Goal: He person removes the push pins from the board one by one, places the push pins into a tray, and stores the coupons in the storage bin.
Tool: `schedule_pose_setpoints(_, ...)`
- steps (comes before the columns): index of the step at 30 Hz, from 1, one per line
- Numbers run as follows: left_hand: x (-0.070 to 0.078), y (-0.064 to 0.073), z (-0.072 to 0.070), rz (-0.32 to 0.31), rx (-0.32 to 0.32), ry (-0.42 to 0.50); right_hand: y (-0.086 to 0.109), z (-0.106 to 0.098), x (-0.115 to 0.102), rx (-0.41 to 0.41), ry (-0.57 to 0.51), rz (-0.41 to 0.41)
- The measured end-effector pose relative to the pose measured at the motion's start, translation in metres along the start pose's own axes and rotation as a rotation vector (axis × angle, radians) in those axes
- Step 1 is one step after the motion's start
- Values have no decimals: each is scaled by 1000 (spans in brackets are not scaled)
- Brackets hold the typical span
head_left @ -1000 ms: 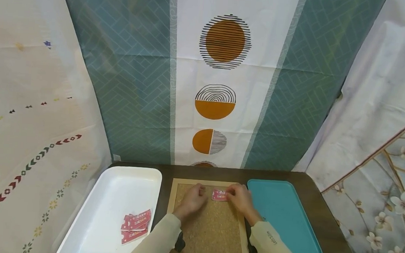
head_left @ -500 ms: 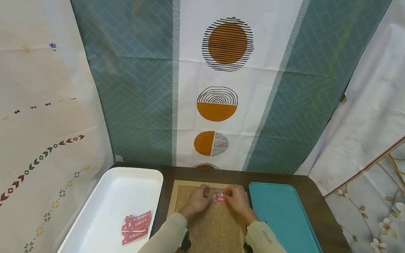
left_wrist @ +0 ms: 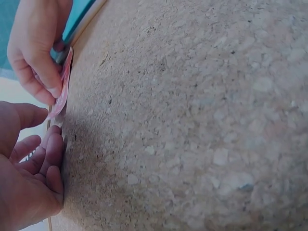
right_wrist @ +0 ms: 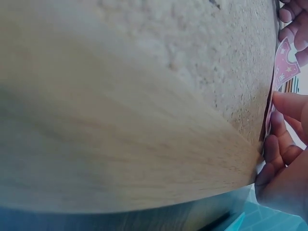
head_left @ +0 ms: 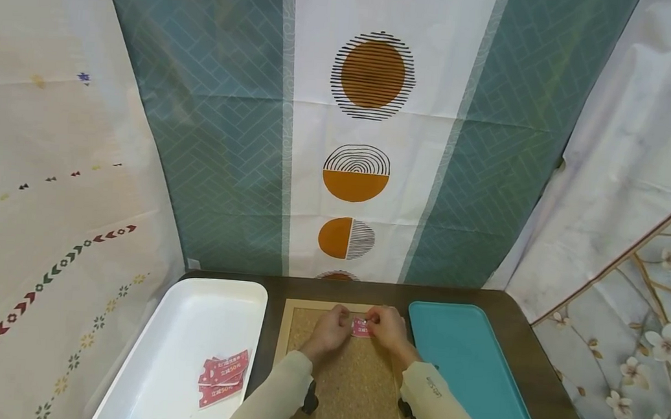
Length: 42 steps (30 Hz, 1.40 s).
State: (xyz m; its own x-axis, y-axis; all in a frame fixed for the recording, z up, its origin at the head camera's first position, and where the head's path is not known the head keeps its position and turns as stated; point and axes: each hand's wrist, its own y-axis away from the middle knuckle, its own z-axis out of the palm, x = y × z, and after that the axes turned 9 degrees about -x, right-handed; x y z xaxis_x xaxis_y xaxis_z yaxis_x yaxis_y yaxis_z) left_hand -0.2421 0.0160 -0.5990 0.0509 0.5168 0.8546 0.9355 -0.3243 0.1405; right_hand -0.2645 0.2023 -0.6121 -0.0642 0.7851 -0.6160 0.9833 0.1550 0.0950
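A pinkish-red paper coupon (head_left: 359, 329) with white print lies near the top of a wood-framed cork board (head_left: 346, 392). My right hand (head_left: 390, 330) pinches it, thumb and fingers over its right part, hiding that end. A small bright spot shows by those fingertips. The right wrist view has the coupon (right_wrist: 285, 67) tilting up from the cork, its notched end toward my left hand (right_wrist: 299, 29). In the left wrist view my left hand (left_wrist: 29, 168) has loosely bent fingers, its thumb tip right at the coupon's near end.
To the left stands a white tray (head_left: 187, 329) holding several overlapping red coupons (head_left: 223, 370). On the right lies a teal tray (head_left: 464, 368). Both trays and the board rest on a dark wooden table (head_left: 555, 413), with patterned curtains (head_left: 233, 163) behind and at the sides.
My right hand has shifted left along the coupon, covering more of it. The left hand has come closer to the coupon's left end. The head view has shifted slightly.
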Motion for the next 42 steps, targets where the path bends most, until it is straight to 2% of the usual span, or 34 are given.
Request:
schedule_pose_setpoints(3, -2, -1, 3, 15, -6, -4, 0, 2, 3, 11, 21, -20)
schedule_pose_setpoints(8, -1, -3, 8, 22, -38, 42, 2, 1, 5, 34, 46, -31)
schedule_pose_setpoints(12, 0, -4, 9, -3, -11, 58, -1, -1, 2, 0, -5, -20)
schedule_pose_setpoints(19, 1, -6, 14, 39, 8, 52, -2, -2, 2, 5, -6, 2)
schedule_pose_setpoints(23, 0, -6, 13, 24, 16, 36, -3, -1, -1, 1, -20, 2)
schedule_pose_setpoints(29, 1, -5, 13, 36, 25, -45, -6, -1, -5, -34, -46, 33)
schedule_pose_setpoints(35, 2, -3, 12, 1, -4, -13, -6, -1, -7, -82, -79, 85)
schedule_pose_setpoints(42, 0, -2, 15, 60, 13, -72, -3, -5, -9, -103, -74, 101)
